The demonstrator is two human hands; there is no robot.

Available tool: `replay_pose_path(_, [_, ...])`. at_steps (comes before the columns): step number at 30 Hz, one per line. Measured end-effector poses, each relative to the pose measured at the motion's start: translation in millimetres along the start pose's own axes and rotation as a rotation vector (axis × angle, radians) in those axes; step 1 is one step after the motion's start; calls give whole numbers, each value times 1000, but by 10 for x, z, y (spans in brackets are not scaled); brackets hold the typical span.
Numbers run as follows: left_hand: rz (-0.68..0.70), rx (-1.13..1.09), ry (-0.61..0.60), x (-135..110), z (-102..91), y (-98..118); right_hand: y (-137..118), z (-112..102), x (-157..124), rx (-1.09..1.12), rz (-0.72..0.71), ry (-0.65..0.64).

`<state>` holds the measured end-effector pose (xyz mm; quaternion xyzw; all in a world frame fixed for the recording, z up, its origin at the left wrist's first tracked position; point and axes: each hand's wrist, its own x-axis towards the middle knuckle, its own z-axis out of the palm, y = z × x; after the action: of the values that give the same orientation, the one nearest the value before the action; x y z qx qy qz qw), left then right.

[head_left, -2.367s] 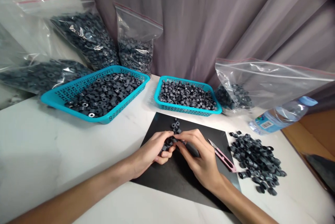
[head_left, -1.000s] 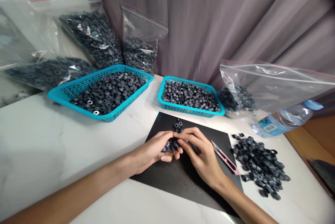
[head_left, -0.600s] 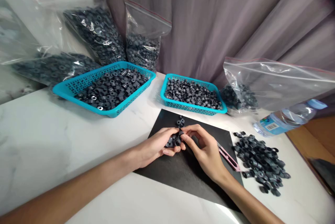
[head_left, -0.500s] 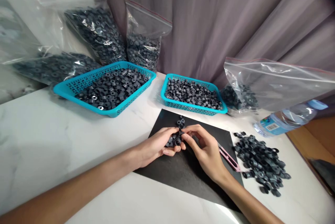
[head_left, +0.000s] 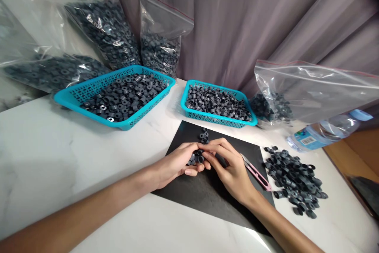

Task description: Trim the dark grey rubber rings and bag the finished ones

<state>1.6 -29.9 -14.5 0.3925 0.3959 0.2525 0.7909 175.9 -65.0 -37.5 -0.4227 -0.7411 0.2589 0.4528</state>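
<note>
Cupped over the black mat [head_left: 189, 193], my left hand [head_left: 180, 162] holds several small dark grey ring-shaped pieces [head_left: 194, 160] in its palm and fingers. My right hand [head_left: 229, 164] meets it from the right, thumb and forefinger pinched at the pieces by the left fingertips. What exactly the right fingers grip is mostly hidden. Just beyond the hands, a few loose grey rings [head_left: 203, 136] lie on the mat. A pink-handled cutter [head_left: 257, 175] rests on the mat to the right of my right hand.
Two turquoise baskets, a left one [head_left: 126, 123] and a right one [head_left: 219, 119], hold many grey pieces. Behind stand filled zip bags [head_left: 103, 28]. On the right are a loose pile of pieces [head_left: 296, 182], a partly filled zip bag [head_left: 314, 87] and a lying water bottle [head_left: 322, 132].
My right hand's fingertips have shifted slightly left, closer against the left fingertips. The dark piece that showed between the fingers is now covered. The whole view has shifted a little.
</note>
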Motion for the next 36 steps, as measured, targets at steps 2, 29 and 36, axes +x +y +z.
replay_pose_path(2, [8, -11, -21, 10, -4, 3, -5, 1, 12, 1, 9, 12])
replay_pose_path(29, [-4, -42, 24, -9, -3, 97, -64, -14, -29, -44, -76, 156])
replay_pose_path(36, [3, -52, 7, -6, -1, 101, -5, 39, -30, 75, -22, 224])
